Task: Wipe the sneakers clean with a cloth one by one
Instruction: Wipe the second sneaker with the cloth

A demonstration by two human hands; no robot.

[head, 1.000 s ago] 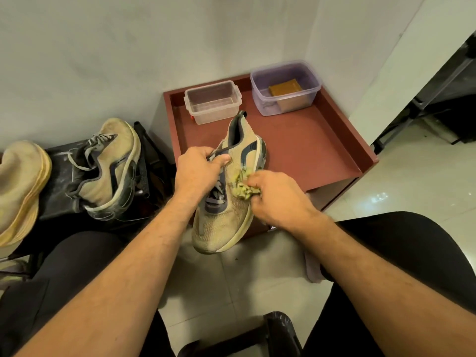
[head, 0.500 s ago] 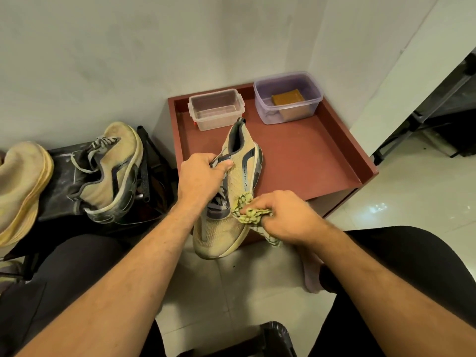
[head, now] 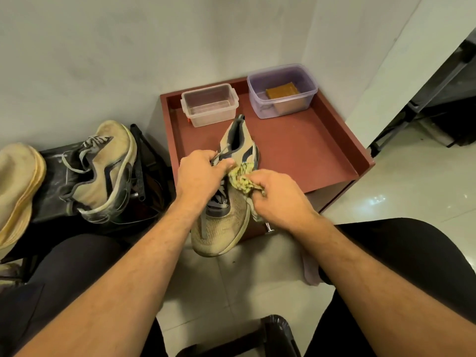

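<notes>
Fingers of the right hand (head: 277, 193) pinch a bunched yellow-green cloth (head: 240, 179) against the tan sneaker (head: 224, 228), which the left hand (head: 199, 173) grips by its laces.

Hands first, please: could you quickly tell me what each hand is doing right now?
Left hand: closed, gripping the sneaker at its laces.
Right hand: closed, holding the cloth against the sneaker's side.

The red-brown worktop (head: 296, 150) with a raised rim carries a clear plastic box (head: 209, 104) and, beside it, a purple-tinted box (head: 282, 90) holding a brown block (head: 282, 90).
</notes>
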